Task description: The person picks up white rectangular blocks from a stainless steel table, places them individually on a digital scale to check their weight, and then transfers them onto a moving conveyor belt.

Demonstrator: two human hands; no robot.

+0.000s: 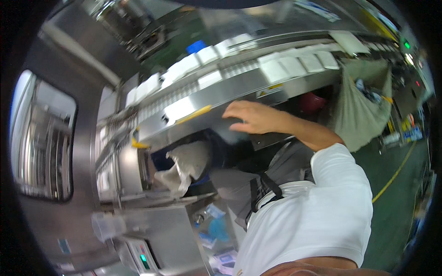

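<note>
My right hand (246, 117) reaches out from a white sleeve, palm down. Its fingers are loosely stretched and the thumb is apart, with nothing visible in them. It hovers by the front metal side of a conveyor (184, 110), beside a yellow strip (193, 114); whether it touches the metal I cannot tell. White flat packs (294, 66) lie in a row along the conveyor, slightly blurred. At the lower edge only a bit of my left arm (317, 266) shows; its hand is out of the picture.
Below the conveyor, a whitish bag (189, 161) hangs over a dark blue bin. A beige cloth sack (363, 106) with scraps inside hangs at the right. At lower left stands a metal cabinet (170, 230) with a lit display, beside a compartment of blue items (218, 228).
</note>
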